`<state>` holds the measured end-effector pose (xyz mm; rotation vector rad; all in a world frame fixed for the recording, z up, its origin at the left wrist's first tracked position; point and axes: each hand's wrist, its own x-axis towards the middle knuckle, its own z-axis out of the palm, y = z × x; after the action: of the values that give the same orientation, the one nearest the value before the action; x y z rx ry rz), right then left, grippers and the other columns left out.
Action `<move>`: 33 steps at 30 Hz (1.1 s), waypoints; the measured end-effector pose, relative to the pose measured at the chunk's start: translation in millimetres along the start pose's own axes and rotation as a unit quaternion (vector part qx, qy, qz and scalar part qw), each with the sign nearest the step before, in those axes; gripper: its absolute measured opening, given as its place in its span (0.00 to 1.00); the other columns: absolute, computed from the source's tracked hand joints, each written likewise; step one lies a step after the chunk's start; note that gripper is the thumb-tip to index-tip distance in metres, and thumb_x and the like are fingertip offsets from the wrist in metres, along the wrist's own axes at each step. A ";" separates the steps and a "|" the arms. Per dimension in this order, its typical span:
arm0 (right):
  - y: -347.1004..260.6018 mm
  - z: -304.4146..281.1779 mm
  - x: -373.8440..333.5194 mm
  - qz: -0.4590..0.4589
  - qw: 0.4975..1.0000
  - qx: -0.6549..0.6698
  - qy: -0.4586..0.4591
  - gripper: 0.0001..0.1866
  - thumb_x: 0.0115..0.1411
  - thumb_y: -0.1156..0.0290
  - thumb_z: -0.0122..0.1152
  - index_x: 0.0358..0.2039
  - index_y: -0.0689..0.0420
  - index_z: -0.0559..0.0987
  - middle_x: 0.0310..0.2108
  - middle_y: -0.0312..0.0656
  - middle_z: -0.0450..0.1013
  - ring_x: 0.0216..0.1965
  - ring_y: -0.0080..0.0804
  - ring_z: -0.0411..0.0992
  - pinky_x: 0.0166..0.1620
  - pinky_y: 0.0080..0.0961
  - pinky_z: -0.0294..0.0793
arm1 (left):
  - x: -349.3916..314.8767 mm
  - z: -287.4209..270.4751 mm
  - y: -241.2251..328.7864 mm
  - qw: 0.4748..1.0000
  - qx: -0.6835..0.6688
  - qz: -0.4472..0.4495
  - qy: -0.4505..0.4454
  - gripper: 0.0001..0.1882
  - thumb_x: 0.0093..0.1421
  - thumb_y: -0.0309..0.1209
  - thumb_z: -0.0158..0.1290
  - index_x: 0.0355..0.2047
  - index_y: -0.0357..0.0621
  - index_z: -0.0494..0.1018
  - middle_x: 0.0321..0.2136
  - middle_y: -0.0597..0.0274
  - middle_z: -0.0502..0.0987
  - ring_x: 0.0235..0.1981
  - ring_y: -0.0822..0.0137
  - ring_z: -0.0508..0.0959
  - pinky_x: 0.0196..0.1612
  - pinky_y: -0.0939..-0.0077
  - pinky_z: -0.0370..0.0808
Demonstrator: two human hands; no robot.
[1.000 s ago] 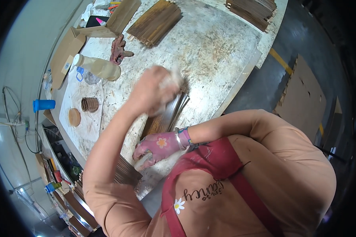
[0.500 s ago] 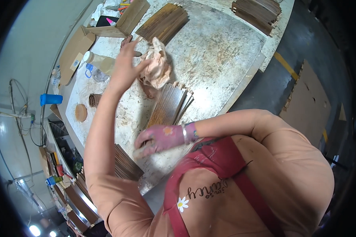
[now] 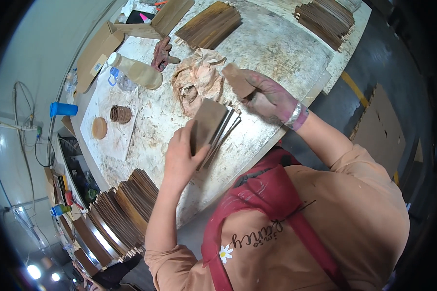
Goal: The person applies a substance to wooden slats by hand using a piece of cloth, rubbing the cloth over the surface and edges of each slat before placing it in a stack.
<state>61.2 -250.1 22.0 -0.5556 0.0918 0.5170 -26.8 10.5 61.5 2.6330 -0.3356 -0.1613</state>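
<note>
the left hand [image 3: 180,154] is bare and grips the near part of a flat brown slat [image 3: 209,123], its fingers along the left edge and its thumb at the near right corner. this slat lies over the worktop [image 3: 272,46], in front of the person, with a few thinner-looking slats [image 3: 226,132] fanned out just beside its right edge.

the right hand [image 3: 267,94], in a stained purple glove, is raised to the right of the slat and apart from it; its fingers are closed on a small brown pad [image 3: 238,81].

a crumpled pale cloth [image 3: 201,80] lies just beyond the slat, between the 2 hands and farther out. to its left are a white-capped bottle [image 3: 140,73] and an empty glove [image 3: 163,54]. at the far side sit 2 stacks: a left stack [image 3: 211,24] and a right stack [image 3: 324,23], both of brown slats.
</note>
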 end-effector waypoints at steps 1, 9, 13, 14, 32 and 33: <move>-3.8 -5.8 -6.3 0.000 1.000 -0.014 -0.003 0.22 0.65 0.61 0.57 0.57 0.55 0.70 0.48 0.40 0.73 0.41 0.28 0.75 0.37 0.25 0.79 | 1.3 -6.4 0.3 1.000 -0.011 0.007 0.021 0.32 0.57 0.35 0.58 0.61 0.43 0.62 0.48 0.44 0.73 0.45 0.47 0.75 0.51 0.59 0.72; -9.4 -24.5 -17.6 0.022 0.980 -0.196 -0.027 0.24 0.65 0.63 0.59 0.58 0.59 0.70 0.45 0.36 0.74 0.39 0.20 0.73 0.37 0.20 0.75 | 17.1 -14.7 -29.3 0.956 -0.221 -0.173 -0.082 0.20 0.67 0.36 0.47 0.52 0.34 0.73 0.42 0.47 0.78 0.43 0.59 0.77 0.51 0.69 0.71; 4.4 -16.8 -6.1 0.001 0.961 -0.278 0.013 0.24 0.62 0.64 0.62 0.54 0.65 0.72 0.43 0.36 0.74 0.40 0.19 0.72 0.43 0.16 0.72 | 16.6 0.7 -28.4 0.999 -0.018 -0.023 0.029 0.33 0.59 0.41 0.59 0.57 0.30 0.66 0.49 0.39 0.73 0.50 0.44 0.74 0.53 0.61 0.70; 3.2 -9.9 -5.2 0.003 0.958 -0.287 -0.001 0.24 0.62 0.64 0.62 0.54 0.65 0.72 0.43 0.36 0.74 0.40 0.19 0.71 0.42 0.16 0.72 | 14.2 2.8 -16.2 0.996 -0.065 -0.058 0.012 0.37 0.56 0.41 0.61 0.60 0.31 0.63 0.50 0.37 0.72 0.50 0.44 0.73 0.54 0.59 0.70; -2.5 14.4 44.2 -0.086 0.703 -0.696 -0.120 0.24 0.60 0.53 0.61 0.45 0.64 0.78 0.35 0.42 0.77 0.36 0.24 0.73 0.41 0.24 0.72 | -14.7 49.5 8.0 0.990 0.061 0.044 0.121 0.31 0.55 0.32 0.59 0.57 0.32 0.66 0.57 0.39 0.66 0.53 0.42 0.70 0.57 0.56 0.67; -4.1 17.0 38.0 -0.053 0.713 -0.691 -0.112 0.25 0.60 0.53 0.61 0.44 0.64 0.78 0.35 0.43 0.77 0.36 0.26 0.73 0.41 0.25 0.72 | -14.3 50.0 7.6 0.990 0.060 0.044 0.119 0.31 0.55 0.31 0.59 0.57 0.32 0.66 0.57 0.39 0.67 0.53 0.42 0.70 0.57 0.56 0.67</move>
<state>95.3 -227.3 30.0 -1.9605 -0.6321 0.4653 -50.7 -14.4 21.9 2.7122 -0.3897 0.2076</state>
